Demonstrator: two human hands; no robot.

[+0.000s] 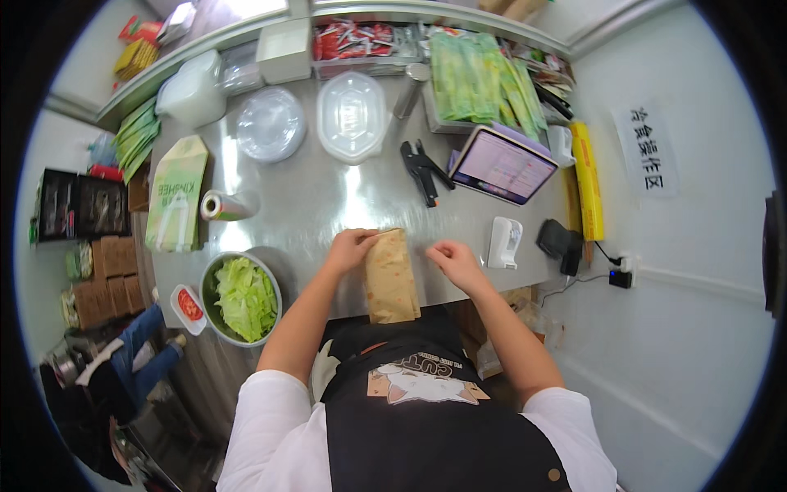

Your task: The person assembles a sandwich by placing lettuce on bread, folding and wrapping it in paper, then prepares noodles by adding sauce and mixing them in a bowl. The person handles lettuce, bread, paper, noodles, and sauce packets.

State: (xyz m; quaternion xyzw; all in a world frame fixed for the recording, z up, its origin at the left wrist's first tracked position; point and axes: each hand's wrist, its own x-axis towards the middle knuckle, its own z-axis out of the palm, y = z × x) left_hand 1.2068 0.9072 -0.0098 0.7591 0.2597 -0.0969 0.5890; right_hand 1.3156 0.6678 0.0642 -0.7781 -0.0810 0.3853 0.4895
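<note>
A brown printed paper bag (391, 277) lies at the near edge of the steel table, its lower end reaching over the edge towards the black apron. My left hand (353, 249) grips the bag's upper left corner. To the right of the bag, my right hand (454, 261) is held apart from it with the fingers curled; I cannot tell whether something small is between them. Beyond the hands lies a black hand-held plier-type tool (424, 172), and a white plastic device (505, 243) is to the right of my right hand.
At left are a bowl of lettuce (246, 301), a dish of tomato slices (189, 304), a roll (221, 206) and a green paper bag (177, 194). Plastic lids (351, 117), a metal cylinder (411, 92) and a tablet (505, 165) stand farther back. Another person (144, 363) is at lower left.
</note>
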